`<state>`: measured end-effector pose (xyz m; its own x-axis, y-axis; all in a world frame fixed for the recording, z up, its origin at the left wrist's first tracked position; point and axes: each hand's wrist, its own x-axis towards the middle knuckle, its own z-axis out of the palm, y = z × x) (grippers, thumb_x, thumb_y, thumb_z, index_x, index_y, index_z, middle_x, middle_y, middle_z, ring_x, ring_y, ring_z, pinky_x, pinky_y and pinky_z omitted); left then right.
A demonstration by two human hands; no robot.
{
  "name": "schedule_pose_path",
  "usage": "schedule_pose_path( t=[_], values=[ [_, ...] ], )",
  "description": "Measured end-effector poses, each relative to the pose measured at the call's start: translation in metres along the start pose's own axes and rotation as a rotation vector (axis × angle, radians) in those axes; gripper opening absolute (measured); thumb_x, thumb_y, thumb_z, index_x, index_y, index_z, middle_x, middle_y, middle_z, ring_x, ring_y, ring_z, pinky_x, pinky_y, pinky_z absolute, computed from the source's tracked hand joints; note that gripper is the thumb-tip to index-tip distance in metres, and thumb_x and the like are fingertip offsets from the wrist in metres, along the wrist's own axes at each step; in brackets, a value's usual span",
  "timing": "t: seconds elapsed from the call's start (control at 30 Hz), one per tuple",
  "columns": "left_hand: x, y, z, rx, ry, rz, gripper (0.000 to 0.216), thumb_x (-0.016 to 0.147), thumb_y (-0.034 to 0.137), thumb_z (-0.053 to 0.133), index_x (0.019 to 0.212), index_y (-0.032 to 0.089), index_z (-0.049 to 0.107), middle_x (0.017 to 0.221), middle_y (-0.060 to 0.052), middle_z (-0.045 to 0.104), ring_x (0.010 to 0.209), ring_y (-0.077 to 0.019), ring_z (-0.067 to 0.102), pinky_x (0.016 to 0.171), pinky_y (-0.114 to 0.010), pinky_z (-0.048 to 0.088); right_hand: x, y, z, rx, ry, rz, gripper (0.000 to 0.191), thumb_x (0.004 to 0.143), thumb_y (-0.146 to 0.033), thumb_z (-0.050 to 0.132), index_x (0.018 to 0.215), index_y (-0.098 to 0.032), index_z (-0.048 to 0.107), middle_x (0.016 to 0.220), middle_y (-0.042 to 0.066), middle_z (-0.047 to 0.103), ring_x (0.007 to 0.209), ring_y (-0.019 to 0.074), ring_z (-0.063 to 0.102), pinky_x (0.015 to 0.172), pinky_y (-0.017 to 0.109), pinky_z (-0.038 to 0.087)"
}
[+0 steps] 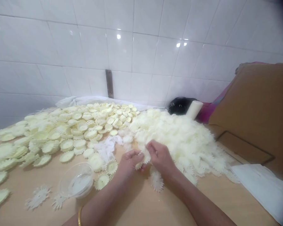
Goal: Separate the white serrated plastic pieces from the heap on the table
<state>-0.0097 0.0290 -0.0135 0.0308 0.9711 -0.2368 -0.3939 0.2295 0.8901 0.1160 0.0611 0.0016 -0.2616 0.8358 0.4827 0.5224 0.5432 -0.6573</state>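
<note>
My left hand (127, 164) is closed on a few pale cream discs with serrated edges (139, 163), thumb on top. Close beside it, my right hand (163, 160) pinches at a thin serrated disc (146, 156) between the two hands; the fingertips partly hide it. Just below my right hand, a loose whitish serrated disc (157, 179) lies on the table. A large heap of thin, translucent-looking serrated discs (179, 141) lies right behind my right hand. Stacked yellowish serrated discs (91, 122) spread out to the left.
A clear round plastic tub (63, 185) with whitish contents stands near my left forearm. Crumpled white material (106, 147) lies among the discs. Behind the heap are a black bag (179, 106) and a white roll (194, 110). A cardboard box (254, 116) and white sheet (261, 185) occupy the right.
</note>
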Motion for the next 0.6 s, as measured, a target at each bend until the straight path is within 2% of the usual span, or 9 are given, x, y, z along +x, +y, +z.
schedule_pose_path(
  t=[0.1, 0.2, 0.27, 0.3, 0.33, 0.4, 0.5, 0.6],
  values=[
    [0.003, -0.002, -0.002, 0.03, 0.023, 0.02, 0.02, 0.059, 0.028, 0.069, 0.061, 0.014, 0.054, 0.052, -0.001, 0.054, 0.044, -0.01, 0.051, 0.045, -0.022, 0.037, 0.006, 0.011, -0.011, -0.208, 0.154, 0.018, 0.032, 0.086, -0.033, 0.032, 0.058, -0.019, 0.04, 0.051, -0.001, 0.041, 0.049, 0.0122, 0.037, 0.05, 0.025, 0.027],
    [0.004, -0.004, -0.004, 0.034, 0.05, 0.02, 0.025, 0.057, 0.031, 0.07, 0.057, 0.015, 0.05, 0.05, 0.0, 0.052, 0.043, -0.0102, 0.051, 0.043, -0.021, 0.036, 0.013, 0.03, -0.02, -0.583, 0.31, -0.028, 0.031, 0.084, -0.036, 0.038, 0.059, -0.018, 0.046, 0.056, 0.003, 0.046, 0.058, 0.0167, 0.041, 0.056, 0.029, 0.027],
    [0.004, -0.004, -0.004, 0.029, 0.061, 0.032, 0.027, 0.057, 0.032, 0.07, 0.058, 0.016, 0.049, 0.048, 0.001, 0.05, 0.042, -0.0099, 0.05, 0.042, -0.021, 0.035, 0.016, 0.041, -0.022, -0.747, 0.439, -0.028, 0.018, 0.079, -0.031, 0.045, 0.078, -0.015, 0.054, 0.08, 0.012, 0.054, 0.074, 0.0237, 0.044, 0.06, 0.032, 0.028],
    [0.004, -0.004, -0.004, 0.036, 0.067, 0.04, 0.027, 0.057, 0.033, 0.07, 0.058, 0.016, 0.049, 0.047, 0.001, 0.05, 0.042, -0.0098, 0.049, 0.042, -0.021, 0.035, 0.017, 0.045, -0.022, -0.784, 0.471, -0.044, 0.018, 0.078, -0.026, 0.045, 0.089, -0.014, 0.055, 0.092, 0.015, 0.054, 0.082, 0.0264, 0.044, 0.061, 0.034, 0.029],
    [0.003, -0.004, -0.004, 0.049, 0.076, 0.043, 0.028, 0.057, 0.033, 0.07, 0.057, 0.016, 0.048, 0.046, 0.001, 0.049, 0.041, -0.0098, 0.049, 0.042, -0.021, 0.034, 0.017, 0.047, -0.022, -0.795, 0.489, -0.069, 0.022, 0.078, -0.022, 0.044, 0.097, -0.014, 0.054, 0.098, 0.016, 0.053, 0.087, 0.0279, 0.043, 0.063, 0.035, 0.029],
    [0.002, -0.004, -0.004, 0.071, 0.09, 0.051, 0.029, 0.058, 0.035, 0.069, 0.056, 0.016, 0.047, 0.045, 0.001, 0.049, 0.041, -0.0098, 0.048, 0.042, -0.021, 0.033, 0.015, 0.045, -0.019, -0.756, 0.471, -0.131, 0.024, 0.08, -0.018, 0.04, 0.099, -0.014, 0.055, 0.092, 0.014, 0.056, 0.087, 0.0268, 0.044, 0.067, 0.037, 0.03],
    [0.002, -0.003, -0.005, 0.062, 0.094, 0.069, 0.03, 0.06, 0.037, 0.068, 0.056, 0.016, 0.046, 0.046, 0.001, 0.051, 0.041, -0.0093, 0.048, 0.042, -0.021, 0.033, 0.011, 0.033, -0.015, -0.596, 0.405, -0.164, 0.024, 0.085, -0.025, 0.037, 0.087, -0.015, 0.059, 0.068, 0.008, 0.057, 0.074, 0.022, 0.048, 0.069, 0.037, 0.032],
    [0.003, -0.001, -0.006, 0.04, 0.074, 0.061, 0.035, 0.06, 0.041, 0.067, 0.053, 0.016, 0.043, 0.048, 0.0, 0.052, 0.04, -0.0094, 0.048, 0.041, -0.021, 0.031, 0.005, 0.015, -0.01, -0.281, 0.236, -0.105, 0.029, 0.085, -0.035, 0.038, 0.078, -0.017, 0.059, 0.07, 0.006, 0.059, 0.068, 0.0186, 0.05, 0.067, 0.034, 0.036]
  ],
)
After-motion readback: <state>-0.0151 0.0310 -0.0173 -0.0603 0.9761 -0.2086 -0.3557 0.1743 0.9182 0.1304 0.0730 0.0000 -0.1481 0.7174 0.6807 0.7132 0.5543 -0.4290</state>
